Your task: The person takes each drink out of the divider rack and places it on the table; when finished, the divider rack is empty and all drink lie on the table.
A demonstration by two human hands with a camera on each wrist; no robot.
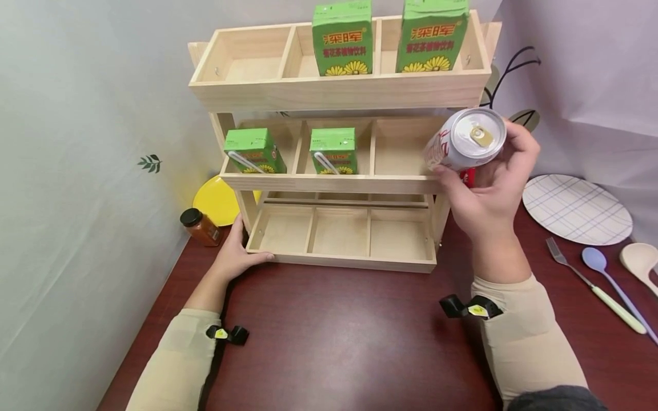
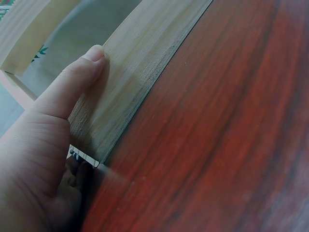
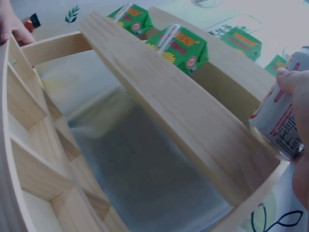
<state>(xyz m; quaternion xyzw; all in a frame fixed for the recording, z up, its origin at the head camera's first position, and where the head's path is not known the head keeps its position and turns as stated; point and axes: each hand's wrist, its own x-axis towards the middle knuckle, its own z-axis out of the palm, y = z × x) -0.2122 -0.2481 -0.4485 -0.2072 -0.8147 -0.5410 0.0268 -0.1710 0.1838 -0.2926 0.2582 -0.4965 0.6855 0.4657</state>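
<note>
A white drink can [image 1: 480, 137] with red lettering and a gold pull tab is held in my right hand [image 1: 496, 185] at the right end of the middle tier. In the right wrist view the can [image 3: 282, 116] leans, its base close over the tier's end. A three-tier wooden rack [image 1: 339, 94] stands on the table. My left hand [image 1: 236, 257] grips its bottom left corner, thumb along the front board [image 2: 140, 67]; the other fingers are mostly hidden. Green drink cartons stand in the rack: two [image 1: 343, 40] on top, and two with straws [image 1: 333, 151] in the middle tier's left and centre compartments.
Left of the rack are a black-lidded jar [image 1: 201, 228] and a yellow plate [image 1: 218, 200]. On the right lie a checked plate [image 1: 578, 208], a fork [image 1: 591, 285], a blue spoon [image 1: 612, 277] and a cream ladle [image 1: 640, 262]. A red item [image 1: 468, 177] shows behind my right hand.
</note>
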